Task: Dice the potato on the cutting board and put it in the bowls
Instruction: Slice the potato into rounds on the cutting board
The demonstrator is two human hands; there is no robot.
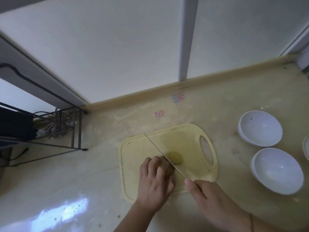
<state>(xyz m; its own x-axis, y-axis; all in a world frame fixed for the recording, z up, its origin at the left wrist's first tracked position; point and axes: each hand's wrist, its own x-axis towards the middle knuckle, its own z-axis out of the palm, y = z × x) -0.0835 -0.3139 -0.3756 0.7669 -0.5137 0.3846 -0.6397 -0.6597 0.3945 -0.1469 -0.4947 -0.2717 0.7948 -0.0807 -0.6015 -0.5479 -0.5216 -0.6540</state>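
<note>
The right hand point(207, 196) grips a knife point(160, 153), forefinger laid along its spine. Just beside it, the left hand point(155, 183) curls over the potato point(173, 160) on the cutting board point(187, 141), the blade slicing through it. Two white bowls point(260, 128) sit on the surface point(234, 101) beyond the right hand.
</note>
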